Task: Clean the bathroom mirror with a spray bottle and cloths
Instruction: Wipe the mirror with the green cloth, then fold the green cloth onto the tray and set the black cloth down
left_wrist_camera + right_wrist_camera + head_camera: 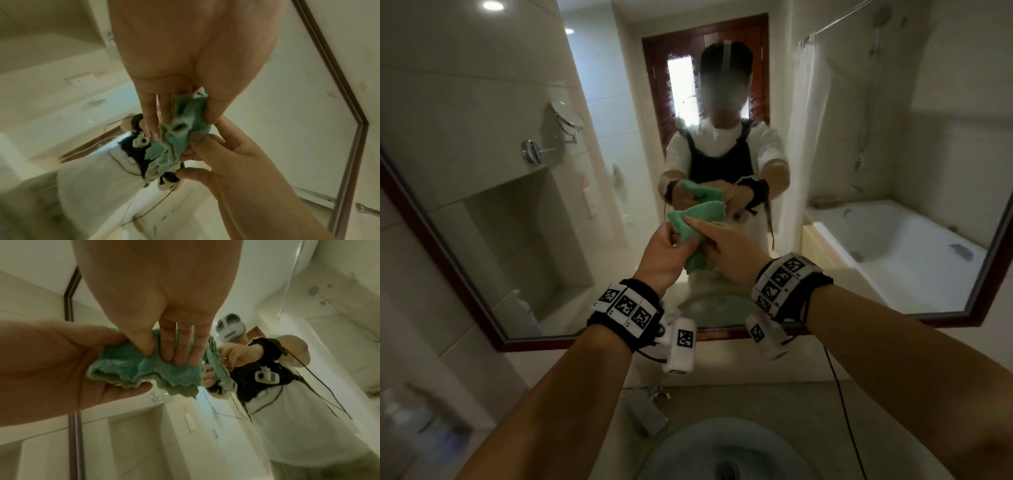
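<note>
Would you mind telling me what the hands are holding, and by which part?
Both hold one bunched green cloth: the left hand grips its left folds, the right hand pinches its right side.

Blk wristbands [626,305] w/ tag markers

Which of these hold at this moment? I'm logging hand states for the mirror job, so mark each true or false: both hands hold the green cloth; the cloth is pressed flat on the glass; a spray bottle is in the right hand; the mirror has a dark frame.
1. Both the left hand and the right hand hold the green cloth. True.
2. The cloth is pressed flat on the mirror. False: it is bunched between the hands.
3. The right hand holds a spray bottle. False: it grips only the cloth.
4. The mirror has a dark frame. True.
</note>
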The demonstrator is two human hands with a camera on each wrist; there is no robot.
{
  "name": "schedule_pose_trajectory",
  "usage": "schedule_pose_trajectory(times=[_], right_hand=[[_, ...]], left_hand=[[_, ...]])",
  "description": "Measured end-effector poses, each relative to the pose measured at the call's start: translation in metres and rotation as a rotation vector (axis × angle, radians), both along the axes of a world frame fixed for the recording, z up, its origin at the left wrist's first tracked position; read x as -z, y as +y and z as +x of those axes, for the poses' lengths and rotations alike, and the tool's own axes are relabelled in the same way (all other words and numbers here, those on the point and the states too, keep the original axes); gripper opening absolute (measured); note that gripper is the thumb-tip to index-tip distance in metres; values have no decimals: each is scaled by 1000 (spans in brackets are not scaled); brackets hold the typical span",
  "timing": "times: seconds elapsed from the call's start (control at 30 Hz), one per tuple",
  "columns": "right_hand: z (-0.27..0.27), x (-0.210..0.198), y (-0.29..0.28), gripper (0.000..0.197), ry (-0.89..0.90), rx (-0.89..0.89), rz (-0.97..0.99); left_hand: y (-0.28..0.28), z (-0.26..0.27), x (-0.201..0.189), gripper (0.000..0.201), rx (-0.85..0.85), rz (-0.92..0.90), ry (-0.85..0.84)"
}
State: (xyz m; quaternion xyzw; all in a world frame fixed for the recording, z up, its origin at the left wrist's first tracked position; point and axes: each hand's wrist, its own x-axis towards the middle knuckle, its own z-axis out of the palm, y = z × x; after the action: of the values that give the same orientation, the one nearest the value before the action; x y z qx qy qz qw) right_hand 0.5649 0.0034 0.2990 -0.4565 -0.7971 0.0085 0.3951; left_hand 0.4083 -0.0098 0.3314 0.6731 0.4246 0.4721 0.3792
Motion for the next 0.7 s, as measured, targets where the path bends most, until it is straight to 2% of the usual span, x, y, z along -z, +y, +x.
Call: schedule_pose_trajectory(times=[0.17,0.27,0.37,0.5,0.57,0.63,0.7], right_hand=[[-2,4,-20,62,97,-57,-112],[-3,7,-27,73,304,-14,-235],[-5,16,-26,75,516,32,-337],[-20,46,-11,79,730,-4,-640],[-33,59,-8,71,787,-63,-746],[-51,68,-9,50,804,-106,-783],[-72,76,-8,43,813,-123,-793]], left_hand=[[-9,-7,7,26,-54,-42,-7],[-12,-18,9,27,-87,-27,-10],[-16,-33,12,28,-84,-42,-22],[-20,-57,23,28,-61,-87,-50],[-20,-71,33,28,-69,-127,-61],[-20,-87,46,27,-96,-176,-60],[-20,-106,60,23,-130,-223,-53]])
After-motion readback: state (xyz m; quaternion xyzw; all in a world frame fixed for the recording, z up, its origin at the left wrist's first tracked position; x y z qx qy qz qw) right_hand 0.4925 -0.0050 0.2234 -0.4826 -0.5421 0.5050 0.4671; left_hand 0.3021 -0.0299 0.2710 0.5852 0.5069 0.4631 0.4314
